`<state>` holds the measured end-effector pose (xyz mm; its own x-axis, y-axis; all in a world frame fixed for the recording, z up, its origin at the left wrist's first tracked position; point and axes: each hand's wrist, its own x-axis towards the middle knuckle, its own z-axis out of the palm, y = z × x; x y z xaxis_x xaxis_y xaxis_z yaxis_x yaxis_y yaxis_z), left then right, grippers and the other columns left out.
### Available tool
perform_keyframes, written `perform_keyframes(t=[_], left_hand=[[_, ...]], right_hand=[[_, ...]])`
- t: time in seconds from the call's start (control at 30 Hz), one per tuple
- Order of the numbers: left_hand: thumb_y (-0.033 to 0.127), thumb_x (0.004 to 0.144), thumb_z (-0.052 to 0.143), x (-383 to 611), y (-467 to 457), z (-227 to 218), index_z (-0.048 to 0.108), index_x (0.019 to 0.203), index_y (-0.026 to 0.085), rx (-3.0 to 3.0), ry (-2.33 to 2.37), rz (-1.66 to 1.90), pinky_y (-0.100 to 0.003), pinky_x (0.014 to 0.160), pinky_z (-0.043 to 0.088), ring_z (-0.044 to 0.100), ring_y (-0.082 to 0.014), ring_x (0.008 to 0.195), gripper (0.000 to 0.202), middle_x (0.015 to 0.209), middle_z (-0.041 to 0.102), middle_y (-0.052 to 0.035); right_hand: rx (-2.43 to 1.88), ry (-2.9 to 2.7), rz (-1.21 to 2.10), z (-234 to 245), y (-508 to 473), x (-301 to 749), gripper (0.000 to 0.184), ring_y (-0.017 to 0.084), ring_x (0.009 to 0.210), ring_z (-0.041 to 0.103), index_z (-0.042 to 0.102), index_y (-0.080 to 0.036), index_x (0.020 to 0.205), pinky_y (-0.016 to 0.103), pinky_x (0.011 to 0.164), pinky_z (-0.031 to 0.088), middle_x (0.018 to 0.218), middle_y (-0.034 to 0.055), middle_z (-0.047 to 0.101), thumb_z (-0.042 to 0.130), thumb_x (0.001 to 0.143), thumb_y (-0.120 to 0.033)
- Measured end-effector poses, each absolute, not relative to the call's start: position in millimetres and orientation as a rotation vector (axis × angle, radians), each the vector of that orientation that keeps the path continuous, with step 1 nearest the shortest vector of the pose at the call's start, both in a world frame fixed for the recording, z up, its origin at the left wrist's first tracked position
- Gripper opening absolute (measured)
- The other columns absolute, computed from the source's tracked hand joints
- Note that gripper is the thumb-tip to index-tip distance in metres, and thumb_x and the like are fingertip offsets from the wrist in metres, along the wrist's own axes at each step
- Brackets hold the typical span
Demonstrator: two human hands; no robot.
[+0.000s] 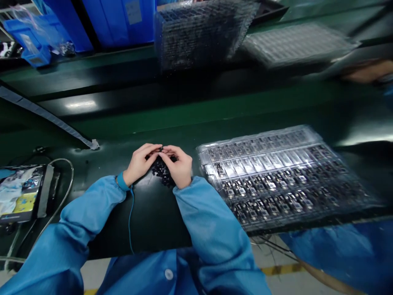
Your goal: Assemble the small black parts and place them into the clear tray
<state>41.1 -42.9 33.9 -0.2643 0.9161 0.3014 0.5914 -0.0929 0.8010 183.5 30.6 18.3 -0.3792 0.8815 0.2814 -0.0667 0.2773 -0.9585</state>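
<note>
The clear parts tray (256,162) lies on the green bench (113,223) and serves as reference. Left of the tray, the person's left hand (141,162) and right hand (180,167) meet at the fingertips. Both grasp one small dark part (161,148) in a pinch; its detail is too small to read. The part is therefore left of the tray, raised over a loose heap of small black pieces (162,173), also left of the tray. A blue wrist strap (123,182) encircles the left wrist.

Most visible tray compartments carry dark components; a stretch of the second row from the back holds none. Behind the tray stand a stack of trays (204,39) and, to their right, a flat pale tray (299,43). A co-worker's hand (365,72), blurred, appears behind and right of the tray.
</note>
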Motion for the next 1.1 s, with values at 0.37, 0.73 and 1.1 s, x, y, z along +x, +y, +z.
perform_keyframes(t=[0.37, 0.73, 1.1], left_hand=[[0.028, 0.096, 0.055, 45, -46, 35, 0.069, 0.119, 0.023, 1.712, 1.809, 1.360, -0.033, 0.091, 0.054, 0.065, -0.0198, 0.102, 0.027, 0.111, 0.070, -0.0079], [0.030, 0.096, 0.055, 43, -46, 30, 0.069, 0.121, 0.023, 1.658, 1.758, 1.356, -0.033, 0.089, 0.054, 0.065, -0.0201, 0.102, 0.030, 0.113, 0.069, -0.0090], [0.030, 0.089, 0.066, 48, -42, 23, 0.070, 0.117, 0.020, 1.346, 1.554, 1.498, -0.027, 0.075, 0.058, 0.067, -0.0131, 0.079, 0.030, 0.101, 0.066, -0.0068]], right_hand=[[-0.838, -1.476, 1.252, 13, 35, 182, 0.025, 0.019, 0.077, 0.070, 0.068, -0.020, 0.096, 0.033, 0.076, 0.060, 0.084, 0.0034, 0.072, 0.077, 0.080, -0.037], [-0.723, -1.516, 1.388, 23, 36, 185, 0.024, 0.018, 0.080, 0.071, 0.068, -0.021, 0.098, 0.033, 0.078, 0.060, 0.090, 0.0034, 0.073, 0.075, 0.081, -0.036], [-0.768, -1.415, 1.406, 19, 42, 188, 0.026, 0.015, 0.072, 0.068, 0.065, -0.020, 0.102, 0.027, 0.066, 0.055, 0.085, 0.0038, 0.072, 0.056, 0.095, -0.044]])
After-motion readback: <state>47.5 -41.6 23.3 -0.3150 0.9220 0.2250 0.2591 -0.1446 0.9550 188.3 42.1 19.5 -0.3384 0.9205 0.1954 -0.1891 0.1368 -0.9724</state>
